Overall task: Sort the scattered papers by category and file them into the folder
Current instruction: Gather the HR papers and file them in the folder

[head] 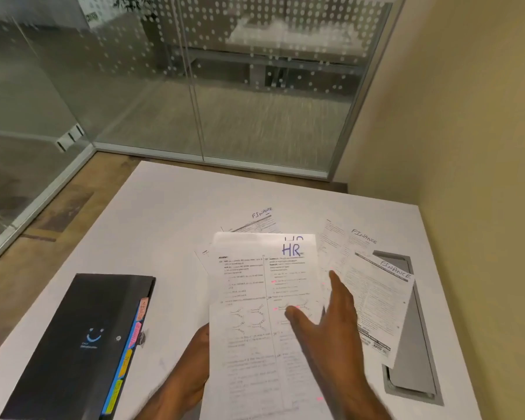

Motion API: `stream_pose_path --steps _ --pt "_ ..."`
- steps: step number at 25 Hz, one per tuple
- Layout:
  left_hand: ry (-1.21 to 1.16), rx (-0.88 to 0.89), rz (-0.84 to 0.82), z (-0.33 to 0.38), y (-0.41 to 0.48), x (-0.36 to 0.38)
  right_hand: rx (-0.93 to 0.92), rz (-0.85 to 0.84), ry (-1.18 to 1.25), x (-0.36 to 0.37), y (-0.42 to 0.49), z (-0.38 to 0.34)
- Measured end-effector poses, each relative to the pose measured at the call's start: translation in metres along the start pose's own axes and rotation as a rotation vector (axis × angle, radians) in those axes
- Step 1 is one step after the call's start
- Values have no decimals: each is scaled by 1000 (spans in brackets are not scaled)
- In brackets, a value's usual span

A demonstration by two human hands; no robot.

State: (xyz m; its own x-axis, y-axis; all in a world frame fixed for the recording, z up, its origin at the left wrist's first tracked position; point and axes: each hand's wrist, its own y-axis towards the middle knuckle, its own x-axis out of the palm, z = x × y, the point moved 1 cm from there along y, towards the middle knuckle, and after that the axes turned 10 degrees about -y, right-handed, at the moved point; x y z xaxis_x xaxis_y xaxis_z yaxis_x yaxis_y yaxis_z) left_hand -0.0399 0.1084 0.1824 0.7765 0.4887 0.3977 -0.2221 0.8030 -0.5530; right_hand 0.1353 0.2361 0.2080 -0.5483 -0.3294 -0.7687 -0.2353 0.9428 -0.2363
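Head view: white bench with papers spread over the middle and right. The left hand holds the HR sheets by their near left edge, lifted off the bench. Its fingers are mostly hidden under the paper, so only the back of the hand and the wrist show. The top sheet has "HR" handwritten in blue at its far right corner. A second "HR" mark peeks out just behind it, so there are at least two sheets in the stack.

The right hand is spread, fingers straight and pointing far, thumb out to the left over the printed page. It holds nothing. Cannot tell whether it touches the paper.

The folder, a black expanding file, lies closed at near left, well apart from the loose papers. Coloured tabs stick out along its right edge.

One far FINANCE sheet lies partly under the HR sheets. Right FINANCE sheet lies past the right hand's fingertips. Near-right FINANCE sheet overlaps it and partly covers a grey cable hatch recessed in the bench.

A glass partition with dot pattern stands beyond the far edge, and a beige wall is on the right.
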Motion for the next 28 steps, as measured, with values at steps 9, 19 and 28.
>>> stream_pose_path --steps 9,19,28 --pt "-58 -126 -54 -41 -8 44 189 -475 701 -55 -29 113" --pt "430 122 -24 -92 2 82 159 -57 594 -31 -65 186" --pt "629 188 -85 -134 10 82 137 -24 527 -17 -74 225"
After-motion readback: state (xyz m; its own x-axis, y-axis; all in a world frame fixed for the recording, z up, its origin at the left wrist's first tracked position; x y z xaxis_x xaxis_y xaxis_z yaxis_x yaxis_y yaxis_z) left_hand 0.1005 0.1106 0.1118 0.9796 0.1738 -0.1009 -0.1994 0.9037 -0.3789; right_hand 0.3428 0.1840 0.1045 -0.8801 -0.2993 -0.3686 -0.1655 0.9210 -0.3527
